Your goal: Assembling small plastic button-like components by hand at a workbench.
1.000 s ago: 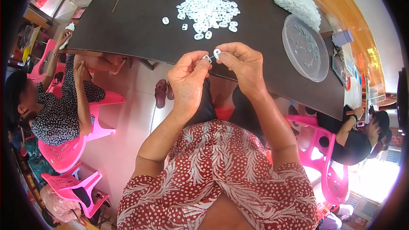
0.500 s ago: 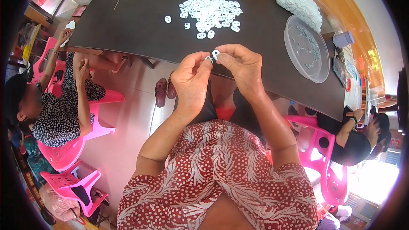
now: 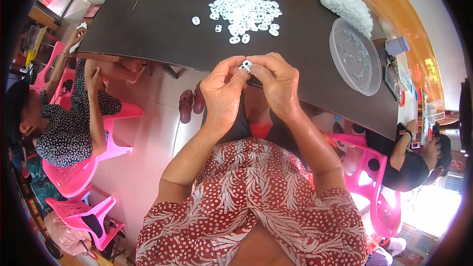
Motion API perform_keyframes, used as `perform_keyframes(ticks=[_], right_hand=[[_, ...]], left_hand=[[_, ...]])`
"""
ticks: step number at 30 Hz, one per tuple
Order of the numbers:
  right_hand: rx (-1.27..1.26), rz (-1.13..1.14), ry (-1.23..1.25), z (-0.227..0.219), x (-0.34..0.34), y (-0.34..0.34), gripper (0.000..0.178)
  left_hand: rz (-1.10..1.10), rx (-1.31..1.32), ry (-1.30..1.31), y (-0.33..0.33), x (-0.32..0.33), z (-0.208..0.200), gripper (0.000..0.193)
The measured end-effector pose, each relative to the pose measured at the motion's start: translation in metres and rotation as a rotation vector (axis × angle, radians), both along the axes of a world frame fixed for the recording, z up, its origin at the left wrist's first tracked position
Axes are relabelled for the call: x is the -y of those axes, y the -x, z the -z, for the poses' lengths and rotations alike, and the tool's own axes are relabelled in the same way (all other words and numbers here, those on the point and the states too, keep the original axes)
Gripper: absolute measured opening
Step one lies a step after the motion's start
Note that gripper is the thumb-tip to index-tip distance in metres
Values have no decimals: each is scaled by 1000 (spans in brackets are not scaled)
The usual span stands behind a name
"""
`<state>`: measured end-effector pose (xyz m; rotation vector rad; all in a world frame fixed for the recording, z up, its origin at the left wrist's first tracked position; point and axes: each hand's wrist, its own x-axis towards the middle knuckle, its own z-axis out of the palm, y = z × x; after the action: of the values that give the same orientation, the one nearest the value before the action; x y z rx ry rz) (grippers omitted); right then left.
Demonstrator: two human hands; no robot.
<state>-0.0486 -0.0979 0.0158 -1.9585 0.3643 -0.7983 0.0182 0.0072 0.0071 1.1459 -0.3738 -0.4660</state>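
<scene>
Just over the table's near edge, my left hand [image 3: 220,91] and my right hand [image 3: 279,84] meet fingertip to fingertip. Between them is a small white plastic piece [image 3: 247,63] with a round dark hole, pinched by both thumbs and index fingers. Whatever else the left fingertips grip is mostly covered by the thumb. Farther off on the dark table [image 3: 157,24] lies a heap of similar white two-holed pieces [image 3: 244,10], several of them loose at its edges. One oval piece [image 3: 196,20] sits apart to the left.
On the right stands a round clear plastic tub [image 3: 340,66] with small grey-green parts inside. Behind it is a clear bag of white pieces [image 3: 345,5]. A thin stick [image 3: 136,2] lies at the far left. People sit on pink chairs [image 3: 116,140] at both sides.
My hands have come closer together. The white piece in the right fingers has moved left against what the left fingers hold.
</scene>
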Motion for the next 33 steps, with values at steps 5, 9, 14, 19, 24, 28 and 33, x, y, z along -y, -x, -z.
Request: perform_keyframes(ticks=[5,9,14,19,24,28,33], right_hand=[[-29,-1,51,-1,-1,1,14],[-8,4,-121,-5,-8,0,12],[-11,-29,-225,2,-3,3,18],[-10,-59,-106,-8,-6,7,22],[-12,-19,-97,-7,-10,8,26],[100,42,279,-1,-8,6,28],[130,77,321,2,-9,8,27]], left_hand=[[43,-70,-23,-1,-2,-4,20],[71,-74,47,-1,-2,2,19],[93,-87,40,-3,-2,-3,19],[104,-161,110,-5,0,-4,20],[96,-200,121,-3,0,-2,18],[35,-161,124,1,2,1,17],[32,-112,93,1,0,-3,15]])
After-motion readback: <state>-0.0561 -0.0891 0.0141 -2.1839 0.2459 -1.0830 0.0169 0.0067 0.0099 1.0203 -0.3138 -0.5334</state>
